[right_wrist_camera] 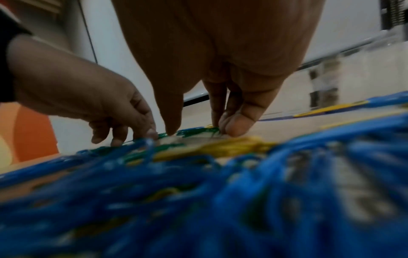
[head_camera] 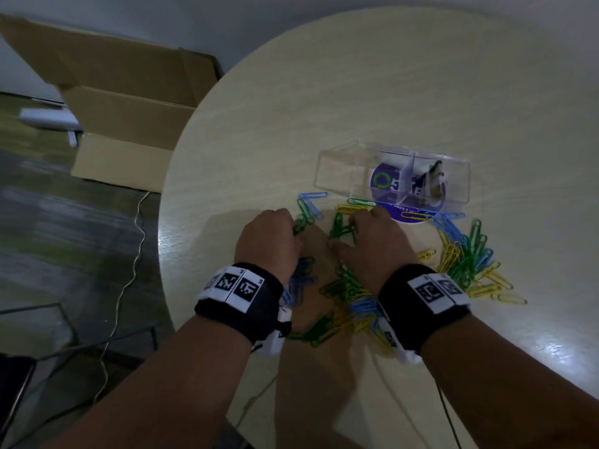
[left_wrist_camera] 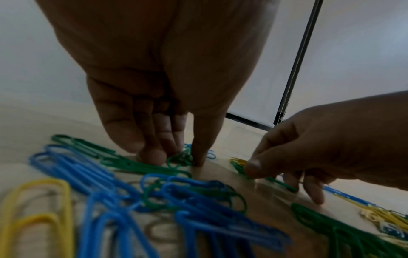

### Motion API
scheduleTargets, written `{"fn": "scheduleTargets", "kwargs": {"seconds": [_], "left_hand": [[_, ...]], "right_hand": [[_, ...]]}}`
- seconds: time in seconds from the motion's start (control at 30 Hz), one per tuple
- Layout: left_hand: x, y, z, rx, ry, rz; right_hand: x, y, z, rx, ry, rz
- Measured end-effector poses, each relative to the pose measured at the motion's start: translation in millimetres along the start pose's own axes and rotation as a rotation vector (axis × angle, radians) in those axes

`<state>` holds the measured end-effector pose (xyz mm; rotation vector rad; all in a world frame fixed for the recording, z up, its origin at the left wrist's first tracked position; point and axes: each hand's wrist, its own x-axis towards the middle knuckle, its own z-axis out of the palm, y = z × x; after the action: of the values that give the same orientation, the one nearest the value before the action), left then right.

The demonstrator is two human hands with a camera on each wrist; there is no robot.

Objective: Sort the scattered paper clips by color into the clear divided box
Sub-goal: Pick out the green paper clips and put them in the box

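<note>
Green, blue and yellow paper clips lie scattered on a round pale table [head_camera: 356,92]. The clear divided box [head_camera: 337,170] stands just beyond them. My left hand [head_camera: 287,233] comes down on a bunch of green clips [left_wrist_camera: 180,159], which sit between its thumb and fingers [left_wrist_camera: 152,155]. Beside it, my right hand [head_camera: 351,226] pinches green clips [head_camera: 340,226] against the table, thumb against fingers [left_wrist_camera: 253,168]. In the right wrist view the green clips [right_wrist_camera: 196,131] lie between the right thumb and fingertips [right_wrist_camera: 234,129]. Blue clips [left_wrist_camera: 198,200] fill the foreground near my left wrist.
A mixed pile of clips [head_camera: 466,257] spreads to the right, another [head_camera: 350,303] between my wrists. The box sits over a round purple sticker [head_camera: 385,183], and a small dark and white item [head_camera: 432,179] lies in its right compartment. A cardboard box [head_camera: 129,102] and a cable [head_camera: 136,254] are on the floor at left.
</note>
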<state>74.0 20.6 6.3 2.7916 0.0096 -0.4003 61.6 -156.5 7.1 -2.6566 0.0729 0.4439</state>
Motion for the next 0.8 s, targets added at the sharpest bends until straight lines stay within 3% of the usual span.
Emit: {"fn": "scheduleTargets", "kwargs": {"seconds": [0.17, 0.33, 0.43, 0.67, 0.8], "left_hand": [[2.4, -1.0, -2.4, 0.032, -0.021, 0.050], [7.1, 1.2, -11.6, -0.040, -0.082, -0.030], [7.4, -2.7, -16.9, -0.077, -0.096, -0.058], [4.0, -11.8, -10.8, -0.089, -0.093, -0.051], [0.1, -12.3, -8.6, -0.045, -0.082, -0.009]], "right_hand": [[6.1, -18.6, 9.2, -0.060, -0.031, -0.074], [6.0, -31.4, 9.7, 0.017, -0.048, 0.038], [9.5, -36.9, 10.1, -0.026, -0.077, 0.005], [-0.8, -20.7, 6.5, 0.004, -0.118, 0.026], [-9.0, -6.8, 4.6, -0.002, -0.142, -0.043]]}}
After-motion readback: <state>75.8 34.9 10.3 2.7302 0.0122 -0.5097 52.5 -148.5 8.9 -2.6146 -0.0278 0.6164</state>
